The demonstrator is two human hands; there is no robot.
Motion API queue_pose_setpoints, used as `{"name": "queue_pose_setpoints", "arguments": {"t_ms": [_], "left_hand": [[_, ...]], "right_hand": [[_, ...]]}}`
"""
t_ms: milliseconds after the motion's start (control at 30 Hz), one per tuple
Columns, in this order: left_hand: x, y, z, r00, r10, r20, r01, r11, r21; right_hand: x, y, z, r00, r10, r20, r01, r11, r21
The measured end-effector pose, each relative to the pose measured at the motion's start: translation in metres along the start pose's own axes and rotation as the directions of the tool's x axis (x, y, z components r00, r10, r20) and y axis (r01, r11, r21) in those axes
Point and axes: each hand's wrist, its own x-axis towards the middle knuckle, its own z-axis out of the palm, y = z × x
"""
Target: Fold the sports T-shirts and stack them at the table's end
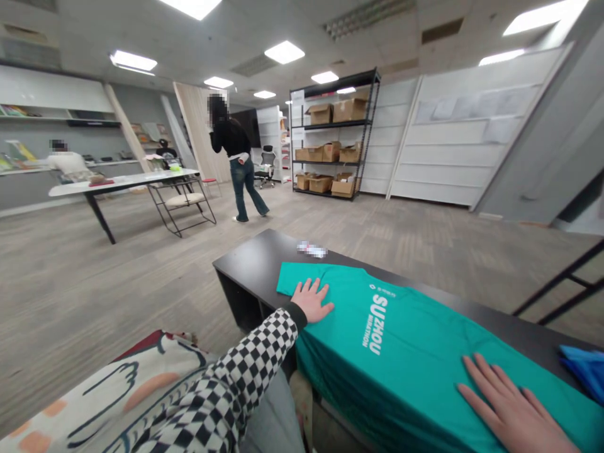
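Note:
A teal T-shirt [415, 333] with white "SUZHOU MARATHON" lettering lies spread along a dark table, its near side hanging over the front edge. My left hand [311, 301], in a black-and-white checkered sleeve, rests flat with fingers spread near the sleeve end of the shirt. On the right, my right hand [512, 402] lies palm down on the lower part of the shirt, fingers apart. Neither hand grips anything.
The dark table [250, 255] bears a small blurred item [312, 250] behind the shirt and blue folded fabric [585, 371] at its right end. Beyond stand a person [236, 145], a white table [127, 182], a chair [184, 201] and a shelf with cardboard boxes [349, 110].

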Motion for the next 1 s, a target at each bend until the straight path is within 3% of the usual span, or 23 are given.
{"name": "queue_pose_setpoints", "arguments": {"t_ms": [67,133,267,467,600,867,1000], "left_hand": [[-0.001,0.0,-0.001,1.0,-0.002,0.019,0.001,1.0,0.016],[-0.001,-0.001,0.002,1.0,-0.006,0.003,0.006,0.999,0.037],[0.005,-0.012,0.016,0.997,0.013,-0.074,-0.006,0.996,0.089],[0.008,-0.019,0.023,0.996,0.037,-0.084,-0.027,0.993,0.113],[0.009,-0.018,0.02,0.998,0.016,-0.06,-0.009,0.994,0.112],[0.013,-0.016,-0.001,0.995,-0.002,0.098,-0.004,0.998,0.067],[0.009,-0.015,-0.004,0.995,-0.005,0.1,-0.001,0.998,0.065]], "right_hand": [[0.006,-0.025,-0.024,0.968,0.138,0.208,-0.132,0.99,-0.042],[0.014,-0.053,-0.049,0.908,0.258,0.33,-0.24,0.966,-0.095],[0.027,-0.083,-0.08,0.85,0.257,0.46,-0.228,0.966,-0.117],[0.022,-0.086,-0.084,0.855,0.284,0.433,-0.26,0.959,-0.116],[0.024,-0.092,-0.085,0.835,0.321,0.447,-0.295,0.947,-0.13],[0.03,-0.091,-0.09,0.8,0.327,0.503,-0.308,0.943,-0.124],[0.028,-0.086,-0.083,0.806,0.33,0.492,-0.306,0.943,-0.131]]}}
